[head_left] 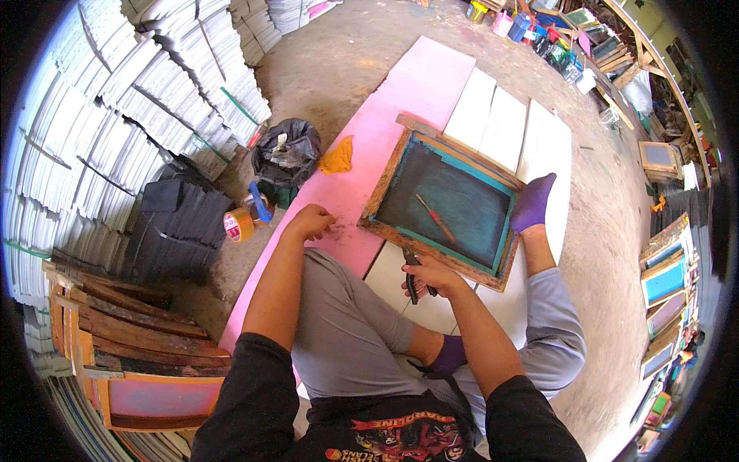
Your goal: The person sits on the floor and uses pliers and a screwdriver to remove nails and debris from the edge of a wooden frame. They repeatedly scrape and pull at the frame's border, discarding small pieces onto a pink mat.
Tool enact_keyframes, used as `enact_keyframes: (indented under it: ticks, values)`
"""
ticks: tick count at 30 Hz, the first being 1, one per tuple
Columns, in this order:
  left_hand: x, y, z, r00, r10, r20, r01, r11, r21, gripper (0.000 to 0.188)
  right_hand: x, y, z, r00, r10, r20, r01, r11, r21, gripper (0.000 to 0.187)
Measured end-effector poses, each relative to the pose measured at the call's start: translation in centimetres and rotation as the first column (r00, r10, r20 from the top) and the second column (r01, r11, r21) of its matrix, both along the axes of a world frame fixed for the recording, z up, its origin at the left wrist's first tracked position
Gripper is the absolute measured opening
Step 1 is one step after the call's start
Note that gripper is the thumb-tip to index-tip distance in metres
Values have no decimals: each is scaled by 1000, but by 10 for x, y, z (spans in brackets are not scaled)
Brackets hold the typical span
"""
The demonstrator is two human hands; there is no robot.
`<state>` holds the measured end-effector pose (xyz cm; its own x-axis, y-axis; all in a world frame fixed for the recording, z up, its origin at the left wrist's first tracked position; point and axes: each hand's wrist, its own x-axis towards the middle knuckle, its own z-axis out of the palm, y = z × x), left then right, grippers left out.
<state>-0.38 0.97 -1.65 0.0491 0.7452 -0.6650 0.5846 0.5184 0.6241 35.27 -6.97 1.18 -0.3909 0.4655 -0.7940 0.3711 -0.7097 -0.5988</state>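
The frame is made of rough, worn wood. A dark, matt mesh is stretched inside it, and blue-green tape is seen along its edges. A thin stick with a red end is laid on the mesh. The pink board looks smooth and matt. The white sheets look like smooth paper. The pliers in the right hand are made of dark metal. The floor is rough and dusty. The tape roll looks glossy.

Your right hand gripping dark pliers at the wooden screen frame's near edge, your left hand resting on the pink board.
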Motion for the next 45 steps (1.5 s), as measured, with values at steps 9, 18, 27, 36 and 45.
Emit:
enact_keyframes:
  ticks: [9, 18, 27, 36, 45]
  values:
    - [0, -4, 3, 1000, -13, -17, 13, 1000, -12, 38, 13, 11, -11, 997, -44, -66, 36, 991, -127, 35]
    - [2, -3, 1, 1000, -4, 18, 4, 1000, -8, 34, 5, 15, 7, 998, -20, 66, 22, 999, -40, 30]
    - [5, -3, 10, 999, -10, 35, 10, 1000, 9, 36, -23, -6, -9, 917, -75, 391, -72, 934, 349, 33]
    - [10, -2, 14, 998, -15, 53, 14, 1000, 27, 43, -30, -22, -49, 795, -188, 577, -205, 811, 547, 31]
    - [8, -3, 9, 994, -43, 105, 38, 998, 48, 39, -50, -34, -21, 784, -88, 614, -332, 777, 535, 34]
